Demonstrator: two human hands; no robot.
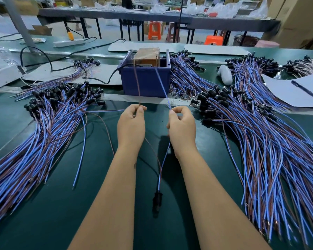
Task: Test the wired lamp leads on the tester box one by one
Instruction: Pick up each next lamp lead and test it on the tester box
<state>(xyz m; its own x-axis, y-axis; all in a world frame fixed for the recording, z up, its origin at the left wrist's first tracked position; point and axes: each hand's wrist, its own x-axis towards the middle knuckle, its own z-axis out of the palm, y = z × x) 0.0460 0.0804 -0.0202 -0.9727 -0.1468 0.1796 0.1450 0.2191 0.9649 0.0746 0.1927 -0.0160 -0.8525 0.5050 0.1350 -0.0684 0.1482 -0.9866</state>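
Now I am watching both hands holding one lamp lead up to the tester box.

Left hand is pinching the brown wire, right hand the blue wire; the black socket is hanging below the wrists.

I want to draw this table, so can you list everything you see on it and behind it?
tester box: one, blue, centre of green bench
brown lead: one, box to left hand
blue lead: one, box to right hand
lamp holder: one, black, between forearms
lead piles: many, blue and brown, both sides
pen: one, black, on white paper at right
stools: orange, behind bench
left hand: pinches brown lead
right hand: pinches blue lead
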